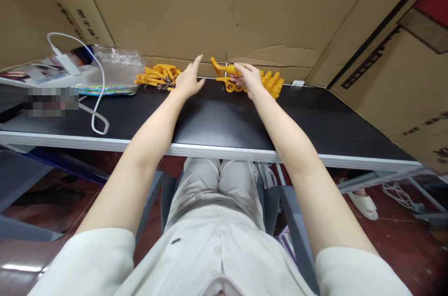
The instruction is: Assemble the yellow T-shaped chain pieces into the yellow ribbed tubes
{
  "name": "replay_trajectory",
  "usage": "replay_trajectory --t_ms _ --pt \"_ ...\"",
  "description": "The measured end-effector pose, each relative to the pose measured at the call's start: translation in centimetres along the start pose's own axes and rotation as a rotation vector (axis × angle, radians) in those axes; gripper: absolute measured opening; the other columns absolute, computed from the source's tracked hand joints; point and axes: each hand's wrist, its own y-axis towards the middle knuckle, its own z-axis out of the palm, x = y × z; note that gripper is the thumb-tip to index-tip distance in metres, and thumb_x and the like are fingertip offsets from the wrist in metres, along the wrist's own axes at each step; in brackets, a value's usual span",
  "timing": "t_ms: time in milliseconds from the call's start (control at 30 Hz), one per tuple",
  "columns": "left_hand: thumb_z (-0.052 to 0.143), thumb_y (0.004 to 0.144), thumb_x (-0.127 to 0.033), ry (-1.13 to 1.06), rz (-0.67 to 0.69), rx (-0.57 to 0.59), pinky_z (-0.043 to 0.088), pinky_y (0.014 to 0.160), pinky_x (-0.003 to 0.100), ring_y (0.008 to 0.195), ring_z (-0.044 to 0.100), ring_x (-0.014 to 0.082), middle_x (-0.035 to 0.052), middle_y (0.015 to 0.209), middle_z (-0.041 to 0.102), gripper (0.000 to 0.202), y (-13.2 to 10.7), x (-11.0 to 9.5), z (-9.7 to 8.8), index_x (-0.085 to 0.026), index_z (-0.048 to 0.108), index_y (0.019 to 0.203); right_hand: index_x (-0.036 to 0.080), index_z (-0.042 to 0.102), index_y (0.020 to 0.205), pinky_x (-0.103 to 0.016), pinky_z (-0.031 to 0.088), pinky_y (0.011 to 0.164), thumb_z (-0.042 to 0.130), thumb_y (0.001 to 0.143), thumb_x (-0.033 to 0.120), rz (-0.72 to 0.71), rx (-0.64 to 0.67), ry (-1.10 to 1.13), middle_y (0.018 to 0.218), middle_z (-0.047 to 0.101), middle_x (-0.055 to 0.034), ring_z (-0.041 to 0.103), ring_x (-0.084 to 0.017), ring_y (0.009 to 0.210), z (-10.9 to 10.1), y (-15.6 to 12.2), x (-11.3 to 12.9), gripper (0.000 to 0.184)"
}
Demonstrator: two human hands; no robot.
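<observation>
My right hand [247, 79] grips an orange plastic piece [224, 70] at the far edge of the black table [217, 118], with a pile of similar orange pieces [273, 83] just to its right. My left hand [189, 80] rests flat on the table with fingers spread, holding nothing. It lies beside a second heap of orange pieces with small metal chains [159, 76] to its left.
A clear plastic bag [117, 65], a white charger and cable [94, 95] and papers [38, 74] lie on the table's left part. Cardboard sheets [245, 6] wall in the back and right. Below the table are metal frame legs and a slipper [364, 205].
</observation>
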Motion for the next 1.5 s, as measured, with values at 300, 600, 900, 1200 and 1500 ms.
replay_trajectory --t_ms 300,600,900,1200,1500 --pt "0.062 0.092 -0.031 0.061 -0.104 0.036 0.051 0.120 0.052 0.140 0.065 0.0383 0.0191 0.147 0.071 0.064 0.7 1.3 0.9 -0.020 0.061 0.155 0.016 0.075 0.132 -0.053 0.047 0.124 0.068 0.101 0.021 -0.389 0.080 -0.861 0.137 0.077 -0.0167 0.069 -0.034 0.136 3.4 1.1 -4.1 0.032" --pt "0.059 0.100 -0.030 0.102 -0.153 0.161 0.048 0.124 0.044 0.145 0.063 0.0352 0.0163 0.152 0.070 0.063 -0.3 -0.7 -0.6 -0.017 0.057 0.162 0.000 0.064 0.149 -0.053 0.037 0.130 0.053 0.107 0.014 -0.375 0.258 -1.368 0.150 0.067 -0.0287 0.058 -0.038 0.149 4.3 0.2 -3.6 0.046" --pt "0.061 0.099 -0.027 0.085 -0.128 0.173 0.046 0.124 0.043 0.144 0.062 0.0366 0.0194 0.148 0.071 0.061 -0.3 -0.6 -0.6 -0.012 0.060 0.159 -0.001 0.066 0.151 -0.054 0.028 0.138 0.050 0.104 0.004 -0.265 0.160 -1.320 0.160 0.061 -0.0265 0.037 -0.035 0.168 6.4 1.4 -3.8 0.050" --pt "0.061 0.097 -0.029 0.057 -0.071 0.152 0.049 0.119 0.045 0.132 0.068 0.0357 0.0180 0.133 0.077 0.054 0.1 0.3 0.1 -0.011 0.069 0.147 0.002 0.060 0.158 -0.052 0.028 0.139 0.057 0.107 0.014 -0.256 0.190 -1.293 0.166 0.057 -0.0240 0.037 -0.034 0.168 6.1 0.9 -3.0 0.052" --pt "0.061 0.093 -0.031 0.040 0.091 0.210 0.056 0.108 0.040 0.111 0.075 0.0300 0.0117 0.116 0.082 0.050 0.5 0.7 0.7 -0.014 0.076 0.138 0.018 0.029 0.180 -0.075 -0.002 0.136 0.060 0.106 0.027 -0.136 0.323 -1.245 0.187 0.020 -0.0146 0.010 -0.038 0.176 5.4 2.1 -2.5 0.080"
